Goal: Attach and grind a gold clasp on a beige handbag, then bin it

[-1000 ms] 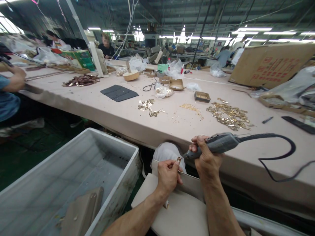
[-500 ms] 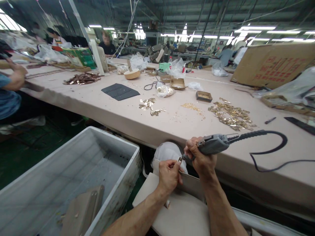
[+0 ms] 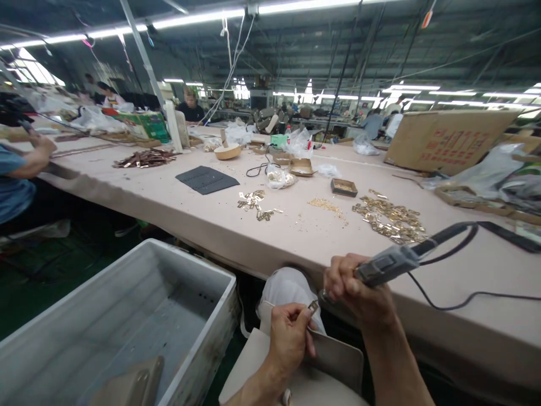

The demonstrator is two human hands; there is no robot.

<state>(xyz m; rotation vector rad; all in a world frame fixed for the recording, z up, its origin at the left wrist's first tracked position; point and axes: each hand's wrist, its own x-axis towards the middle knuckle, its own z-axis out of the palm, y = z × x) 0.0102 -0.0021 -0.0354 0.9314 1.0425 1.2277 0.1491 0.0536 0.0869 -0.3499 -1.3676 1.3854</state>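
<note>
Grey tool (image 3: 389, 265) gripped in your right hand (image 3: 359, 290); your left hand (image 3: 289, 338) pinches a clip (image 3: 313, 307), probably metal, with a beige piece (image 3: 340, 361) underneath.

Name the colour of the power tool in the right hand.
The power tool is grey, seen best in the head view.
</note>
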